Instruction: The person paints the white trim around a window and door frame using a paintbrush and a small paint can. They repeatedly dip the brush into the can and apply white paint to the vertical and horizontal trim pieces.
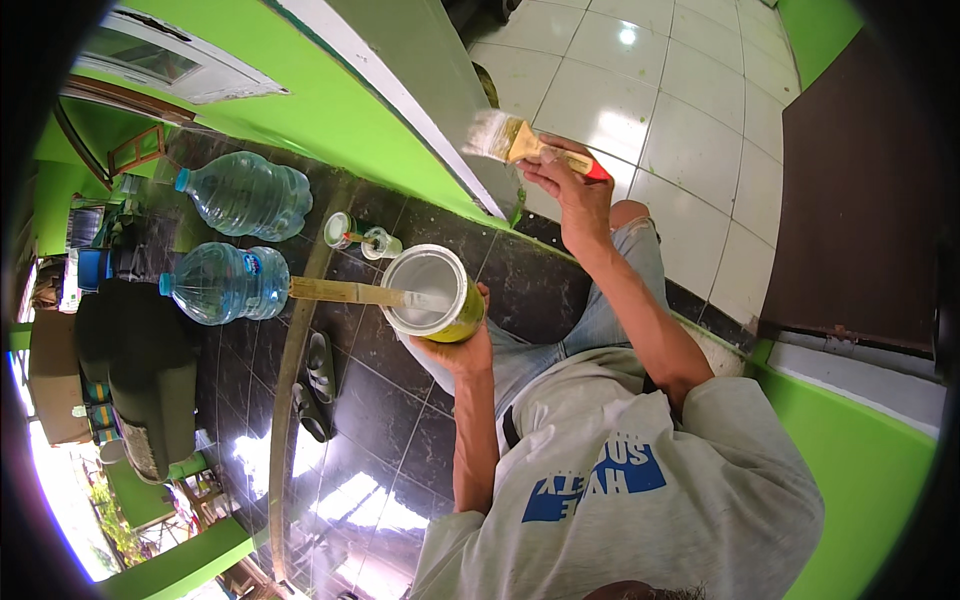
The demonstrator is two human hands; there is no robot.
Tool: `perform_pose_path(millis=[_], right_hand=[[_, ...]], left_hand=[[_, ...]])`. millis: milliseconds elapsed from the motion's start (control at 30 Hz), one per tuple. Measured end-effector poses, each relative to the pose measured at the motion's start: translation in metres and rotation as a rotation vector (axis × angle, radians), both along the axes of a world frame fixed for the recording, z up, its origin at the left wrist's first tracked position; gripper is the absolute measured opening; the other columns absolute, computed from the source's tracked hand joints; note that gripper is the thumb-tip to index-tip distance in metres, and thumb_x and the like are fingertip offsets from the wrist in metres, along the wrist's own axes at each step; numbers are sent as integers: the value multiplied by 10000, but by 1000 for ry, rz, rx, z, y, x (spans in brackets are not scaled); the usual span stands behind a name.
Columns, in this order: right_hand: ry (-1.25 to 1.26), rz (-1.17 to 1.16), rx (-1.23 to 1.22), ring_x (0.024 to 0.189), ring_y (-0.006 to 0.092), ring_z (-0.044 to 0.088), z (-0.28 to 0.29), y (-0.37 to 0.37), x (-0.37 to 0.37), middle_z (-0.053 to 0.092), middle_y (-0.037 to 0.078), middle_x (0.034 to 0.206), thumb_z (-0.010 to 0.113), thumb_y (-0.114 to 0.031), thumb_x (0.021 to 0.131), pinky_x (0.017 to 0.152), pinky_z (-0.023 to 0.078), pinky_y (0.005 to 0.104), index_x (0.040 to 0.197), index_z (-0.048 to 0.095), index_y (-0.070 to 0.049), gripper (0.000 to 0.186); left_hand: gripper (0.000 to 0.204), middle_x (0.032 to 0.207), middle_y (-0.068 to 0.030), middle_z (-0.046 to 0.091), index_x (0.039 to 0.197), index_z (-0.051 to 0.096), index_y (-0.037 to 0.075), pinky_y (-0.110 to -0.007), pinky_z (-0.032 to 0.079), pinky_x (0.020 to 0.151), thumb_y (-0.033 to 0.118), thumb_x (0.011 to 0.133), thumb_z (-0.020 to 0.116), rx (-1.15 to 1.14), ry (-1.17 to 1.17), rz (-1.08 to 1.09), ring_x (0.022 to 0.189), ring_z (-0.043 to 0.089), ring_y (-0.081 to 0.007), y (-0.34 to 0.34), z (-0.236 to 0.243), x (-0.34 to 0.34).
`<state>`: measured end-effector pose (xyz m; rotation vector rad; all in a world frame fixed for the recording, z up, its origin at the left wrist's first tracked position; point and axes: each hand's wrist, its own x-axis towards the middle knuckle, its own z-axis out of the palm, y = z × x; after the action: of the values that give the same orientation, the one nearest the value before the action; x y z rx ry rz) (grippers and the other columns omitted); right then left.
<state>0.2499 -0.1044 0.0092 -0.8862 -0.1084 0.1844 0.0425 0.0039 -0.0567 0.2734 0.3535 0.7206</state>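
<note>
Head view: paintbrush (522, 143) up in the right hand (567, 182), near the edge of a pale grey panel (425, 60); flat wooden handle, red butt end, whitish bristles (490, 133) smeared by motion blur, so tip shape and any contact with the panel can't be told; right fingers curled in, pinching the handle against the thumb, part of the handle covered by them.

Can (466, 318) sits lower, in the left hand (463, 348), tilted so its mouth faces the camera; yellow-green outside, pale grey rim and inner wall, whitish stuff inside; left fingers wrapped around the underside and far side, mostly behind the can, so how tightly they press can't be told; flat wooden stick (345, 291) leans out over the rim toward the left, lower end lost in the whitish contents; its outer end overlaps a clear blue-capped bottle (225, 284), touching or not unclear; second bottle (250, 195) just beside; two small containers (340, 230) near the can, contents hard to read; dark sandals (318, 375) on the dark tiles (375, 415), washed out in places by glare; picture corners cut off by black fisheye rim.
</note>
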Motion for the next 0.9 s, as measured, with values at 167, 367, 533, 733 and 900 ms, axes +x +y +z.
perform_pose_path(millis=[167, 367, 533, 733, 900], right_hand=[[144, 116, 234, 1105, 300, 712, -29, -3, 0, 717, 172, 1126, 698, -160, 983, 965, 589, 394, 1330, 571, 17, 410], [349, 119, 100, 1113, 275, 709, -130, 7, -15, 705, 170, 1163, 643, -142, 1013, 958, 607, 367, 1376, 543, 0, 402], [359, -22, -26, 995, 250, 749, -118, 5, -21, 735, 155, 1065, 684, -143, 988, 867, 639, 349, 1276, 624, 17, 334], [71, -31, 8, 962, 266, 759, 5, 16, -11, 737, 177, 1069, 706, -135, 971, 852, 636, 346, 1213, 655, 41, 304], [-86, -10, 166, 990, 295, 754, 64, 14, -6, 730, 196, 1103, 716, -146, 968, 914, 618, 384, 1237, 641, 39, 335]], left_hand=[[931, 1493, -127, 517, 1514, 468, 192, -612, 410, 1077, 634, 757, 783, 3, -30, -20, 1394, 460, -391, 0, 1, 0], [979, 1509, -123, 504, 1527, 449, 199, -610, 401, 1092, 624, 726, 819, 41, -54, -64, 1407, 444, -390, 7, -2, -3], [996, 1516, -137, 494, 1529, 448, 180, -599, 401, 1099, 653, 727, 801, 82, -40, -47, 1406, 440, -392, 6, 0, -6], [1024, 1508, -139, 505, 1547, 414, 220, -597, 404, 1070, 673, 718, 810, 103, -13, -113, 1389, 475, -383, 11, -14, -11], [1054, 1500, -264, 457, 1542, 435, 154, -582, 395, 1116, 656, 697, 816, 95, -17, -90, 1294, 479, -465, 12, -18, -13]])
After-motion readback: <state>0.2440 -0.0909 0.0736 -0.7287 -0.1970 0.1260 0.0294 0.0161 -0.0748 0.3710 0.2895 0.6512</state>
